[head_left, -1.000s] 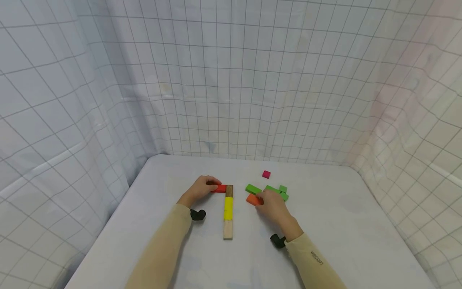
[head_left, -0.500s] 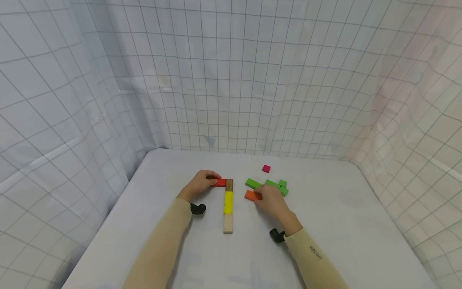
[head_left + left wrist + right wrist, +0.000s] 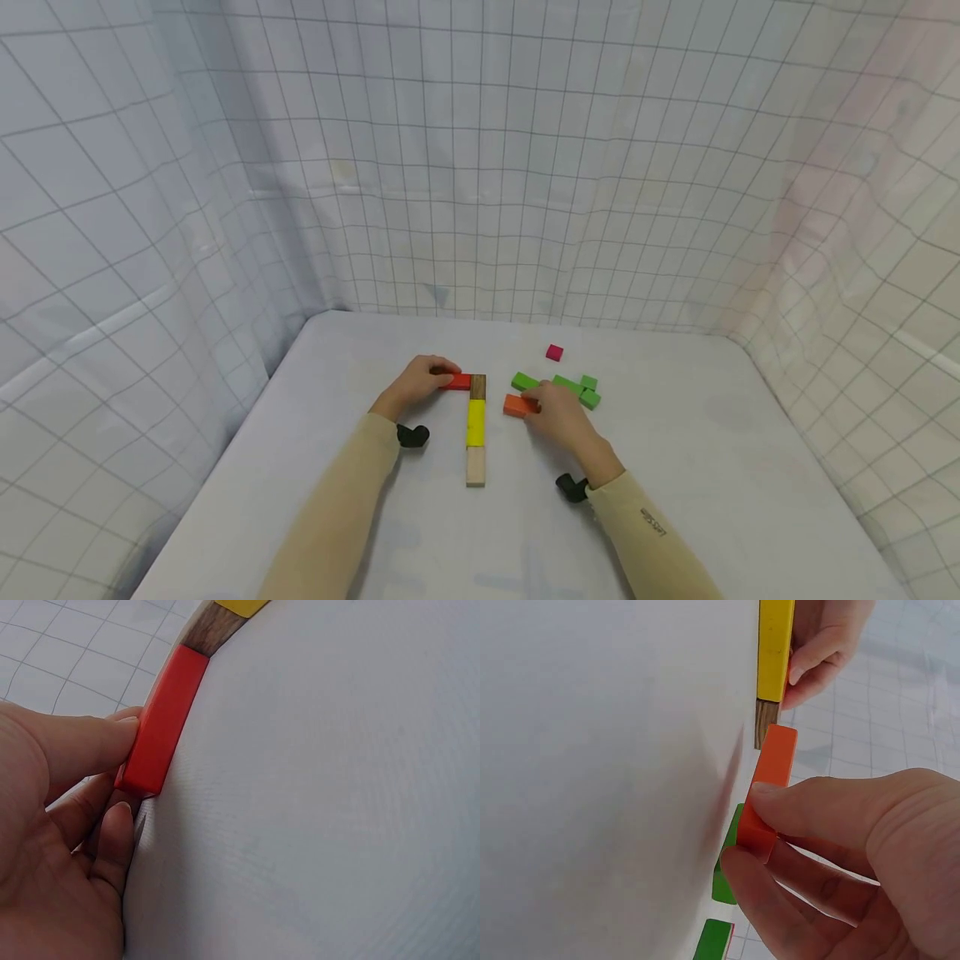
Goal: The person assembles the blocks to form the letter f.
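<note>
My left hand [image 3: 420, 380] pinches the outer end of a red block [image 3: 165, 720] lying on the table. The red block's other end meets a brown wooden block [image 3: 478, 387]. Below the brown one a yellow block [image 3: 476, 423] and a pale wooden block [image 3: 476, 467] continue in a straight column toward me. To the right of that column, my right hand [image 3: 561, 415] grips an orange block [image 3: 778, 761] between thumb and fingers. In the right wrist view a shadow falls on the cloth beside the orange block. A green block [image 3: 524, 381] lies just behind it, partly covered by the fingers.
Several more green blocks [image 3: 589, 400] are clustered right of my right hand. A small crimson block [image 3: 554, 352] sits farther back. White cloth covers the table [image 3: 705, 433], and gridded curtains [image 3: 480, 208] rise behind and at both sides. Black wrist devices [image 3: 572, 488] jut from both cuffs.
My right hand has lifted the orange block's position leftward, toward the column, and turned it closer to level. The left hand stays on the red block. The head view has tilted slightly.
</note>
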Available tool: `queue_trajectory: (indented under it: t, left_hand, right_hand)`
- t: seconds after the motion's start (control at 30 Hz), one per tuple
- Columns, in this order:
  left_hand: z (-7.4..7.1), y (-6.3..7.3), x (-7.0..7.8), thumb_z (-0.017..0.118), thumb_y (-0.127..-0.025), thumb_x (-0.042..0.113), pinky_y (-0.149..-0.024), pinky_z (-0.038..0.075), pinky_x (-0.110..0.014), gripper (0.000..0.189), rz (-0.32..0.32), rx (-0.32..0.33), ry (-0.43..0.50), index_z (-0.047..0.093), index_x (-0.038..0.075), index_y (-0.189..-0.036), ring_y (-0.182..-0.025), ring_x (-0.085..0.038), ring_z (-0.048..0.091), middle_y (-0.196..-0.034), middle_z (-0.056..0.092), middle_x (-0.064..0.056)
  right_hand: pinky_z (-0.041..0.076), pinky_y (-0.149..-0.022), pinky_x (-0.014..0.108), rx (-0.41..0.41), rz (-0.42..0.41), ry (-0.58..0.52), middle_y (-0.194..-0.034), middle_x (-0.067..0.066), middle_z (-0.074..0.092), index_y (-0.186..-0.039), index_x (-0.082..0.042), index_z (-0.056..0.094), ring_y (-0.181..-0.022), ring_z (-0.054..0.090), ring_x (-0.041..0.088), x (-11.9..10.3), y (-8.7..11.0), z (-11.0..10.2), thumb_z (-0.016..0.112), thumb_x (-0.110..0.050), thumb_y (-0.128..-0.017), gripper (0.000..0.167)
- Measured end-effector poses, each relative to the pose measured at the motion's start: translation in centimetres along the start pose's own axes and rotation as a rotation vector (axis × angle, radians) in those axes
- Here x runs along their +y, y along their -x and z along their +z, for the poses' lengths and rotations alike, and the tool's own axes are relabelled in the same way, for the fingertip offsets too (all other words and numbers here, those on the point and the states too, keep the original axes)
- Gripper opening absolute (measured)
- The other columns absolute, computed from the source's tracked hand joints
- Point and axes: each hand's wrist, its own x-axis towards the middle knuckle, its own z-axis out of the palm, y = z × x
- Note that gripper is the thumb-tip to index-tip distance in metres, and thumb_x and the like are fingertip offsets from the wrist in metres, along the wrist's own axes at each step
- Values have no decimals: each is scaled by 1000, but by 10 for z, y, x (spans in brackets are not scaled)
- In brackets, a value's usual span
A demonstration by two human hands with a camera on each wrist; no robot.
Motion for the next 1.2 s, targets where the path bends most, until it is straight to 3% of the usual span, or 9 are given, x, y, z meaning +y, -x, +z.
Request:
queue_trajectory:
  t: [0.43, 0.73, 1.2]
  left_hand:
    - [0, 3, 4, 62, -100, 14, -104, 43, -44, 21, -8, 8, 0, 73, 13, -119, -116, -28, 52, -127, 63, -8]
    - [1, 1, 1, 63, -100, 15, -104, 43, -44, 21, -1, 15, -7, 73, 14, -118, -115, -27, 53, -127, 63, -6]
    - [2, 1, 3, 63, -100, 15, -102, 44, -43, 21, 0, 15, 0, 73, 14, -118, -113, -27, 53, -125, 64, -7]
  right_hand:
    - [47, -71, 31, 30, -26, 27, -92, -2, 63, -118, -13, 76, -79, 53, 16, -9, -13, -1, 78, -13, -88, 30]
    - [51, -83, 34, 12, 13, -8, -106, 3, 68, -123, -13, 74, -89, 57, 17, -12, -21, 3, 76, -10, -88, 35]
    - [52, -91, 38, 19, 2, 17, -111, 3, 69, -122, -13, 74, -100, 62, 20, -6, -34, 7, 77, -13, -88, 34]
